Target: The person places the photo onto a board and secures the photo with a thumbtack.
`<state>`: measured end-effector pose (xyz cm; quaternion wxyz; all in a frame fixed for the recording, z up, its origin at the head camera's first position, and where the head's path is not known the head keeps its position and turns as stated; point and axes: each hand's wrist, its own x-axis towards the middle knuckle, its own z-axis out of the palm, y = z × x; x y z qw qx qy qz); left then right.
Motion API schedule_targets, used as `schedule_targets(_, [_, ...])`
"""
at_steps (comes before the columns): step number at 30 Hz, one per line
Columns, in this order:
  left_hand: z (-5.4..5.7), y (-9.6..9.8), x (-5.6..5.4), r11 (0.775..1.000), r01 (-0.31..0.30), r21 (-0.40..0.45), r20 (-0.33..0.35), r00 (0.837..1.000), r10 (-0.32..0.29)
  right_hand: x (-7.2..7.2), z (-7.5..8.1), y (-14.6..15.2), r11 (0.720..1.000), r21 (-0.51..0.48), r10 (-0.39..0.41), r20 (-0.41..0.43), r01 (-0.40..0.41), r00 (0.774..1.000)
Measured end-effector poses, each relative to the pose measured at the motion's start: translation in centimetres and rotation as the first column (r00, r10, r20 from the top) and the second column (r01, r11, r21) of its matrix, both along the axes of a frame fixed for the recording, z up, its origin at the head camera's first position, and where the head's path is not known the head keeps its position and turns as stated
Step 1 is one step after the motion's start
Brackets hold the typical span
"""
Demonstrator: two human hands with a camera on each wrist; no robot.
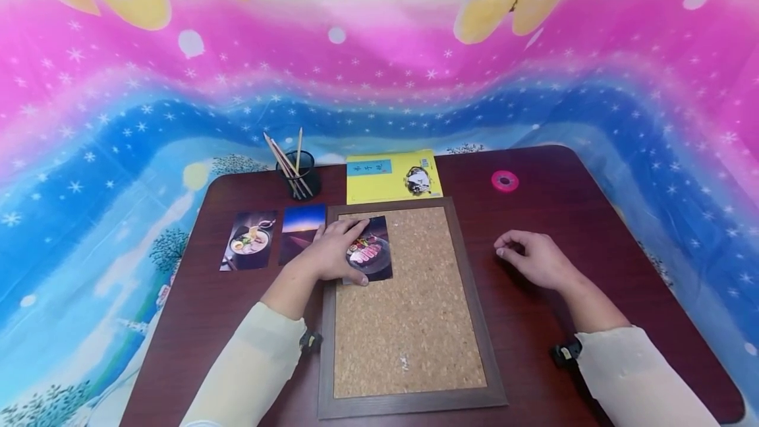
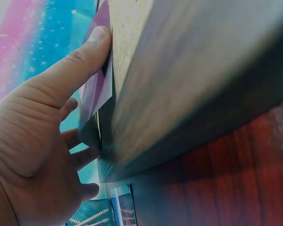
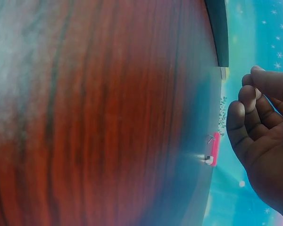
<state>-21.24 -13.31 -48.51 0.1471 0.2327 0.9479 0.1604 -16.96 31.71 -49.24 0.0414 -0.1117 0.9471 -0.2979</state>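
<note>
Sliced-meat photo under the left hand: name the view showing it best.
The head view: the sliced-meat photo shows its face, partly covered by the left hand. The left wrist view catches it nearly edge-on; the right wrist view misses it.

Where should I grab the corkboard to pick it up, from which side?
Probably grip the corkboard by the right bar of its brown frame, coming from the right: that bar is long, straight and uncovered, while the left hand reaches across the left one.
</note>
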Motion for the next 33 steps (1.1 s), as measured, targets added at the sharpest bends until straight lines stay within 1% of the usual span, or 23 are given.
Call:
schedule_targets(5, [0.1,0.2,-0.2,1.0,0.02,-0.002,0.033,0.999,-0.02,-0.2,-0.1,-0.1,1.0,0.003,-0.004,-0.001,0.004,1.0])
schedule_targets(11, [0.2,0.2,-0.2,1.0,0.02,0.007,0.054,0.998,-0.02,-0.3,-0.2,-0.1,1.0,0.001,-0.001,-0.003,0.001,1.0])
schedule_targets(17, [0.5,0.2,-0.2,0.999,0.009,0.047,0.058,0.998,-0.012,-0.3,-0.2,0.0,1.0,0.005,-0.008,-0.002,0.008,1.0])
schedule_targets(21, [0.3,0.1,-0.2,0.997,-0.002,0.075,0.071,0.997,-0.003,-0.4,-0.1,-0.1,1.0,-0.002,-0.002,-0.015,0.002,1.0])
schedule_targets(24, [0.1,-0.1,-0.2,0.996,-0.002,0.084,0.069,0.998,-0.004,-0.6,-0.1,-0.2,1.0,-0.006,0.008,-0.023,-0.008,1.0])
schedule_targets(29, [-0.4,-0.3,-0.2,0.997,0.017,0.072,0.04,0.999,-0.02,-0.9,0.1,-0.9,1.0,-0.013,0.014,-0.031,-0.014,0.999])
schedule_targets(33, [-0.7,-0.5,-0.3,0.997,0.013,0.075,0.019,1.0,-0.014,-1.3,0.2,-1.9,0.999,-0.029,0.024,-0.035,-0.025,0.999])
